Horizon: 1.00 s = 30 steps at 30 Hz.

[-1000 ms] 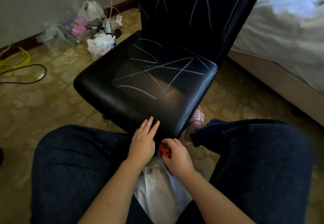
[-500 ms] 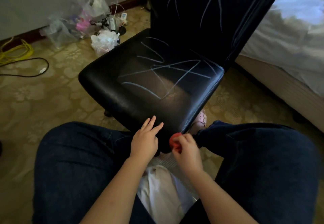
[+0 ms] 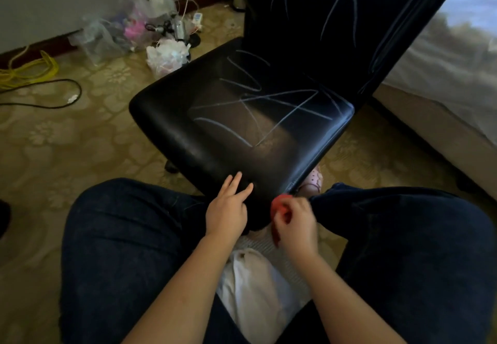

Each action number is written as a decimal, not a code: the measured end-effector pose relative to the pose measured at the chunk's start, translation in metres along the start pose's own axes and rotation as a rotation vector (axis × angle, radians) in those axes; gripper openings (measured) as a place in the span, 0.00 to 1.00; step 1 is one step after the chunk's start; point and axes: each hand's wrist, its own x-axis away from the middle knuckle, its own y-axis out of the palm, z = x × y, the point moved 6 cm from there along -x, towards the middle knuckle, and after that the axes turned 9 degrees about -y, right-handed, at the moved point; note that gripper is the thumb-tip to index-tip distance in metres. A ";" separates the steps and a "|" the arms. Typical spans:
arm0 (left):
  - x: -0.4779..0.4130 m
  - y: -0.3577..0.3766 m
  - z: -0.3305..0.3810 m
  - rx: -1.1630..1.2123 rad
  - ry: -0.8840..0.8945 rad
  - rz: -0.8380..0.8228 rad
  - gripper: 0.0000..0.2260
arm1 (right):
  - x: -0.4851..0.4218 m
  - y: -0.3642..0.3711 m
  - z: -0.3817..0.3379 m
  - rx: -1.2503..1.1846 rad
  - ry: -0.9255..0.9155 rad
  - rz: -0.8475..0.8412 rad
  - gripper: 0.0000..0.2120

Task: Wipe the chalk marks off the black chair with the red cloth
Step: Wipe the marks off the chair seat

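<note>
From the head camera I look down on the black chair [image 3: 215, 139], which stands close between my knees so that I can reach its seat. My left hand [image 3: 227, 214] lies with straight fingers on the front edge, I think to steady it. My right hand [image 3: 295, 226] grips the bunched red cloth [image 3: 279, 205] just beside that edge. The chalk marks [image 3: 269, 109] are not yet wiped.

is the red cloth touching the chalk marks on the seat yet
Apart. The head view shows the red cloth bunched in the right hand at the front corner of the black chair, with bare seat between it and the nearest chalk marks.
</note>
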 end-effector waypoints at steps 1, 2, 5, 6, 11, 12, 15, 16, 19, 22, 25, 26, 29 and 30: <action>0.001 0.001 -0.002 -0.005 -0.001 -0.004 0.25 | -0.007 -0.005 0.008 -0.014 0.050 0.066 0.09; 0.003 0.002 -0.005 -0.010 -0.008 -0.006 0.26 | -0.011 -0.007 0.016 -0.029 0.105 0.095 0.10; 0.005 0.004 -0.013 0.002 -0.021 -0.002 0.26 | -0.006 -0.004 0.013 -0.024 0.092 0.061 0.11; 0.005 0.004 -0.013 0.014 -0.023 0.001 0.26 | 0.001 0.000 0.007 -0.007 0.030 0.032 0.11; 0.003 -0.001 -0.008 -0.023 -0.073 -0.018 0.24 | 0.018 0.019 -0.012 0.059 -0.133 -0.234 0.10; 0.003 -0.002 -0.008 -0.028 -0.080 -0.015 0.24 | 0.013 0.018 -0.011 0.061 -0.150 -0.214 0.09; 0.002 -0.003 -0.010 -0.039 -0.082 -0.009 0.24 | 0.002 0.015 -0.007 0.042 -0.142 -0.128 0.10; 0.003 -0.004 -0.010 -0.041 -0.083 -0.008 0.24 | 0.000 0.016 -0.006 0.050 -0.141 -0.115 0.10; 0.006 -0.002 -0.012 -0.040 -0.086 -0.011 0.25 | -0.002 0.013 -0.007 0.061 -0.131 -0.043 0.10; 0.007 -0.001 -0.011 -0.034 -0.072 -0.015 0.25 | -0.026 -0.006 0.004 0.043 0.005 0.054 0.09; 0.007 -0.002 -0.011 -0.034 -0.068 -0.015 0.25 | -0.044 -0.013 0.006 0.068 0.043 0.030 0.09; 0.006 -0.002 -0.012 -0.033 -0.069 -0.012 0.25 | -0.042 -0.010 0.001 0.073 0.012 0.015 0.09; 0.005 0.001 -0.011 -0.034 -0.075 -0.016 0.25 | -0.014 0.011 -0.019 0.077 -0.120 -0.126 0.09; 0.005 0.002 -0.010 -0.039 -0.078 -0.022 0.25 | -0.004 0.019 -0.025 0.087 -0.193 -0.184 0.09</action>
